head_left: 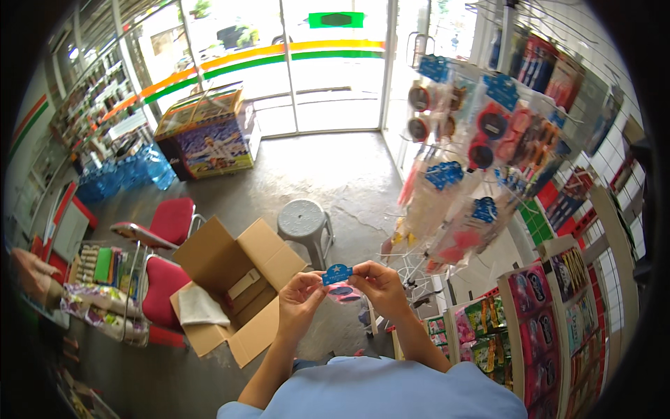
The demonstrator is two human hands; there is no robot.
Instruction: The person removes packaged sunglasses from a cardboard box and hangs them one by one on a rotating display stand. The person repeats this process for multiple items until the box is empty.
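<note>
Head view, looking down past a pale blue shirt front [391,391] at two bare hands raised together at chest height. Pinching a small clear plastic packet with a blue card header [338,275] between both hands: left hand [301,297] closing thumb and fingertips on the header's left end, right hand [380,286] closing the same way on its right end, other fingers curled loosely. Holding the packet level and facing upward, seemingly to bring the header into plain sight; something pink showing through the plastic below the card.

Standing just right of the hands, a white wire display rack [412,269], hanging similar clear packets with blue card headers [444,174] in tiers, red and orange goods inside, headers uppermost on the hooks. Lining the far right, shelves of small pink, green and red sachets [530,314].

Lying on the grey concrete floor at lower left, an open brown cardboard box [234,279], flaps spread wide, white paper inside. Sitting beyond the hands, a round grey plastic stool [303,223]. Flanking the box, two red padded chairs [167,223]. Resting near the glass doors, a large printed carton with blue and orange panels [209,133]. Running across the glass, orange and green stripes [293,54], with a green rectangular sign [336,19] above.
</note>
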